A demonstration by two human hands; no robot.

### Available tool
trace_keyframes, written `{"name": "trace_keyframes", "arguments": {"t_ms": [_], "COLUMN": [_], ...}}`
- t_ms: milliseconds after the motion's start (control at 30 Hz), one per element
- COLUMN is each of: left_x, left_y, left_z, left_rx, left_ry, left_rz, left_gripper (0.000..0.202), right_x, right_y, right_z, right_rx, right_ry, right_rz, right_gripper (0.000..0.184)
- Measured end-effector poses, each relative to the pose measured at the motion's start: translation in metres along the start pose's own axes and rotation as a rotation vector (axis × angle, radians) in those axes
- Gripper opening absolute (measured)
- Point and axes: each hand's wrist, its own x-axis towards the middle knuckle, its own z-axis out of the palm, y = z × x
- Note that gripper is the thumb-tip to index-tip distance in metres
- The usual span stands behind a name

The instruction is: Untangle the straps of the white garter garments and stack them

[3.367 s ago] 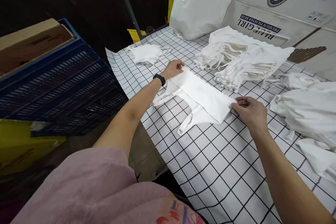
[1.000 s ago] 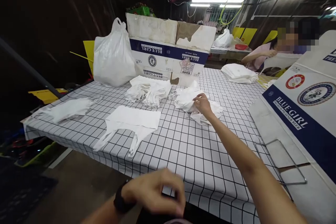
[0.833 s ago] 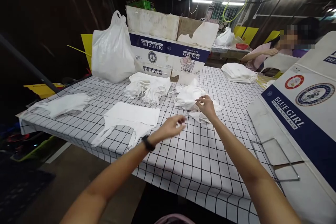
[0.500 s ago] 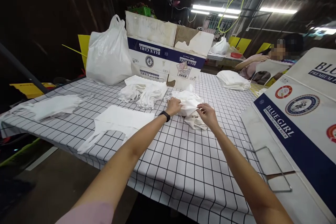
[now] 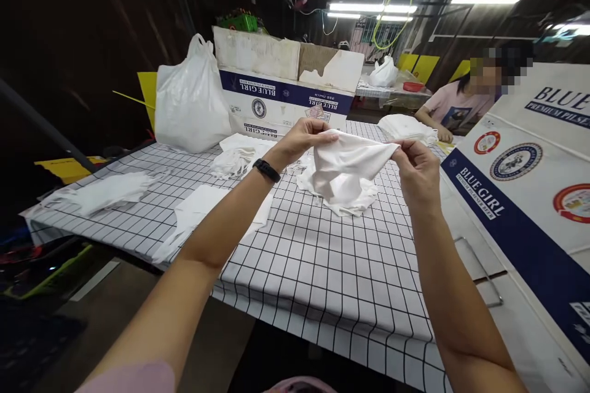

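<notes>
White garment (image 5: 345, 159) held stretched along its upper edge

In the head view, the left hand (image 5: 302, 135) pinched one corner between thumb and fingers, and the right hand (image 5: 419, 166) gripped the other. The garment hung at the dial's centre, above the checked tabletop (image 5: 322, 264); whether its lower edge touched the crumpled pile (image 5: 354, 202) toward six o'clock could not be told.

The work looked part-way along: a strapped piece (image 5: 196, 204) lay flat near eight o'clock and a layered stack (image 5: 249, 144) sat toward nine, while the loose pile seemed left to handle.

The held cloth looked soft and thin, sagging in smooth folds; the stack's near side showed bunched strips. A glossy, bulging plastic bag (image 5: 191, 98) stood at ten o'clock, a stiff printed carton (image 5: 530, 227) toward four.
</notes>
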Motion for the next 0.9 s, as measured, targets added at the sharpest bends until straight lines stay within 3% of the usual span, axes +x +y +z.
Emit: {"name": "trace_keyframes", "arguments": {"t_ms": [100, 300, 433, 533, 600, 733, 900], "left_x": [-0.015, -0.042, -0.052, -0.054, -0.054, -0.055, -0.063], "left_y": [0.006, 0.002, -0.001, -0.006, -0.009, -0.008, 0.002], "left_z": [0.013, 0.037, 0.047, 0.057, 0.063, 0.069, 0.064], "left_rx": [-0.035, -0.135, -0.130, -0.072, -0.012, 0.078, 0.089], "left_ry": [0.002, -0.061, -0.147, -0.234, -0.293, -0.330, -0.300], "left_rz": [-0.082, -0.194, -0.212, -0.194, -0.172, -0.175, -0.198], "left_gripper": [0.045, 0.044, 0.042, 0.039, 0.039, 0.040, 0.040], "right_x": [-0.009, -0.030, -0.046, -0.058, -0.065, -0.071, -0.068], "right_y": [-0.008, 0.005, 0.009, 0.000, -0.006, -0.008, -0.003], "right_z": [-0.009, -0.031, -0.042, -0.033, -0.021, -0.003, -0.009], "right_rx": [0.045, 0.117, -0.188, -0.395, -0.256, 0.126, 0.199], "right_ry": [-0.013, -0.031, -0.222, -0.404, -0.538, -0.747, -0.807], "right_rz": [0.027, 0.180, 0.231, 0.171, 0.167, 0.315, 0.407], "right_gripper": [0.007, 0.027, 0.037, 0.045, 0.048, 0.042, 0.033]}}
